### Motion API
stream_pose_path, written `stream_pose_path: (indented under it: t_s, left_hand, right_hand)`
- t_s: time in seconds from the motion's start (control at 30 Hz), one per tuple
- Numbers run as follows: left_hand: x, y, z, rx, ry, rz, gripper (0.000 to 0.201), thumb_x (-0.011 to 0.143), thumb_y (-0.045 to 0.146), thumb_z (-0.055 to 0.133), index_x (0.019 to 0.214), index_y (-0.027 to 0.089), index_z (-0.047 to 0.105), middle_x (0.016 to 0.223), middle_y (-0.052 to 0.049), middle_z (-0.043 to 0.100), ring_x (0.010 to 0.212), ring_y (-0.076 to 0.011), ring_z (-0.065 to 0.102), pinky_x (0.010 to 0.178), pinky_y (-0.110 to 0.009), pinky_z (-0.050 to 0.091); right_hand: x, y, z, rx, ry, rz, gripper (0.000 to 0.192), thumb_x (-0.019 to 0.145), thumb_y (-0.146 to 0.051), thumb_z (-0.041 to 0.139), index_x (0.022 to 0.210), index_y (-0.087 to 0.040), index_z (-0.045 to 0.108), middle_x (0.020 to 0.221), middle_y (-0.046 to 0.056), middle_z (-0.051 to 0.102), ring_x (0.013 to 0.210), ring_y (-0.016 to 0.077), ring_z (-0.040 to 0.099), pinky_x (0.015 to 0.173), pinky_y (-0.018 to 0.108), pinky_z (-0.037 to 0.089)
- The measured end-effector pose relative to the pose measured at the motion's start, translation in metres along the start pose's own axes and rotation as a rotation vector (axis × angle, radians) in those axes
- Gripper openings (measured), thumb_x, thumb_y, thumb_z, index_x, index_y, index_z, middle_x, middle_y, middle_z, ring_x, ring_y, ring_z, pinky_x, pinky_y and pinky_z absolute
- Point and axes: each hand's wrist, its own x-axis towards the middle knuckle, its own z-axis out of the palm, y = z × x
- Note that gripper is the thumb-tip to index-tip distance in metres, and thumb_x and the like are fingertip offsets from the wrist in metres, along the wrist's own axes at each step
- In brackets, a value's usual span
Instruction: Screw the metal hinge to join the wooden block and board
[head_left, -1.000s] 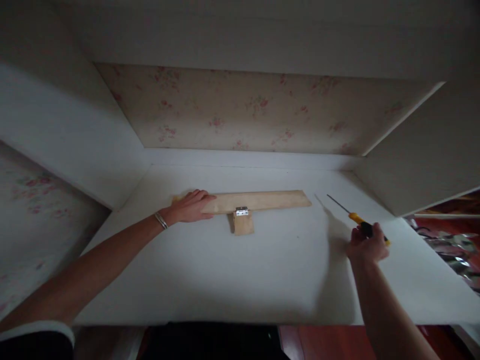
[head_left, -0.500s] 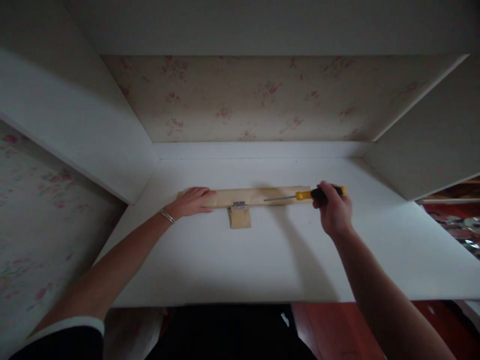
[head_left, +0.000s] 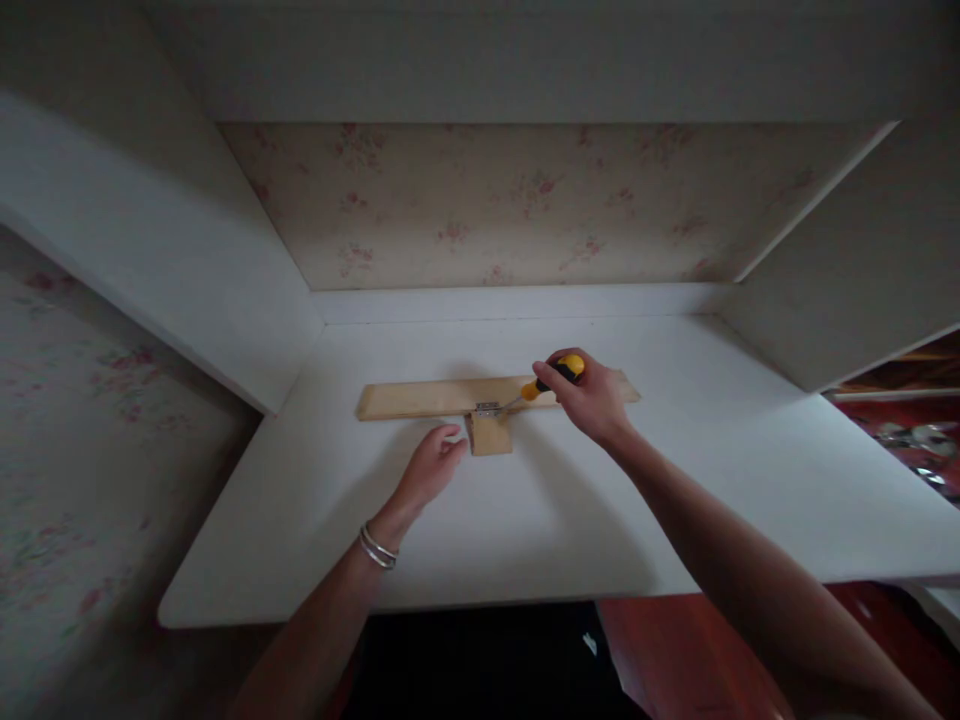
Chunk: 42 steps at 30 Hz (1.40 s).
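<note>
Yellow-handled screwdriver [head_left: 546, 382] is gripped in the closed right hand [head_left: 592, 400], tip set at the metal hinge [head_left: 487, 409] joining the long wooden strip [head_left: 420, 398] and small block [head_left: 490, 436]. Left hand [head_left: 429, 468] is held loosely open beside the block.

Pale tan wood plank [head_left: 420, 399] and small block [head_left: 490, 436], joined by a silvery hinge [head_left: 487, 409]; yellow-and-black screwdriver [head_left: 551, 377]; white desk top [head_left: 675, 480]; far wallpaper [head_left: 480, 200] cream with pink flowers; silver bangles [head_left: 377, 548] at near left
</note>
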Motion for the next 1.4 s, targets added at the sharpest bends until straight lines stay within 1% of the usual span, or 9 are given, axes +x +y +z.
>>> stream_pose_path:
  t_s: [0.13,0.2,0.37,0.53,0.73,0.9,1.0,1.17,1.4]
  left_hand:
    - [0.004,-0.003,0.016,-0.119,0.084,-0.026,0.036,0.075,0.032,0.061,0.107,0.014,0.061,0.11,-0.011,0.065,0.103,-0.0222,0.058,0.089,-0.031,0.041]
    - [0.009,-0.001,0.023,-0.248,0.05,0.007,0.036,0.075,0.03,0.06,0.108,0.015,0.061,0.11,-0.01,0.065,0.102,-0.0212,0.058,0.087,-0.03,0.041]
    - [0.022,-0.002,0.034,-0.479,-0.055,0.039,0.029,0.073,0.031,0.061,0.097,0.015,0.065,0.091,-0.007,0.068,0.083,-0.0166,0.061,0.069,-0.023,0.043]
    - [0.034,-0.007,0.043,-0.524,-0.061,-0.135,0.028,0.072,0.037,0.063,0.089,0.014,0.066,0.083,-0.006,0.067,0.07,-0.014,0.06,0.059,-0.022,0.042]
    - [0.043,-0.007,0.052,-0.402,0.096,-0.136,0.025,0.074,0.038,0.063,0.074,0.013,0.067,0.067,-0.006,0.065,0.062,-0.0154,0.057,0.052,-0.023,0.035]
    - [0.043,-0.01,0.051,-0.359,0.145,-0.094,0.021,0.073,0.035,0.064,0.072,0.015,0.068,0.065,-0.006,0.065,0.066,-0.017,0.057,0.053,-0.024,0.034]
    - [0.04,-0.013,0.047,-0.357,0.142,-0.081,0.022,0.073,0.036,0.064,0.073,0.014,0.069,0.062,-0.004,0.063,0.062,-0.0157,0.055,0.052,-0.023,0.033]
    - [0.033,-0.017,0.04,-0.354,0.115,-0.069,0.025,0.072,0.039,0.063,0.071,0.014,0.068,0.054,0.0,0.055,0.052,-0.0119,0.045,0.049,-0.023,0.028]
    - [0.031,-0.016,0.035,-0.284,0.145,-0.013,0.027,0.072,0.04,0.063,0.063,0.014,0.064,0.056,0.001,0.052,0.055,-0.0113,0.041,0.051,-0.023,0.025]
  right_hand:
    - [-0.004,-0.011,0.007,-0.146,0.005,-0.061,0.039,0.078,-0.061,0.054,0.082,-0.023,0.061,0.068,0.001,0.065,0.063,0.0168,0.057,0.059,0.028,0.039]
    - [-0.006,-0.016,0.009,-0.21,0.013,-0.095,0.039,0.079,-0.061,0.053,0.083,-0.023,0.061,0.069,0.002,0.065,0.063,0.0176,0.057,0.059,0.028,0.038]
    - [-0.009,-0.026,0.012,-0.318,0.01,-0.156,0.04,0.08,-0.063,0.05,0.085,-0.024,0.06,0.068,0.002,0.065,0.062,0.0184,0.057,0.059,0.028,0.037]
    - [-0.012,-0.032,0.018,-0.328,0.045,-0.132,0.041,0.079,-0.064,0.051,0.084,-0.024,0.06,0.067,0.002,0.064,0.063,0.0189,0.057,0.059,0.029,0.037]
    - [-0.016,-0.027,0.032,-0.044,0.089,-0.055,0.046,0.068,-0.064,0.062,0.087,-0.022,0.061,0.075,0.001,0.064,0.063,0.0156,0.057,0.061,0.03,0.042]
    - [-0.022,-0.02,0.047,0.363,0.19,-0.04,0.037,0.076,-0.055,0.061,0.087,-0.02,0.061,0.08,0.001,0.063,0.07,0.0135,0.058,0.065,0.027,0.046]
    - [-0.026,-0.019,0.053,0.514,0.257,-0.022,0.034,0.08,-0.053,0.056,0.085,-0.02,0.057,0.074,-0.001,0.058,0.061,0.0105,0.054,0.054,0.024,0.045]
    - [-0.026,-0.021,0.056,0.559,0.281,0.036,0.039,0.083,-0.055,0.051,0.107,-0.024,0.051,0.086,0.0,0.058,0.045,0.0065,0.05,0.038,0.021,0.04]
    - [-0.01,-0.021,0.058,0.473,0.385,-0.006,0.046,0.085,-0.053,0.048,0.121,-0.025,0.045,0.096,0.004,0.059,0.046,0.0061,0.05,0.04,0.021,0.042]
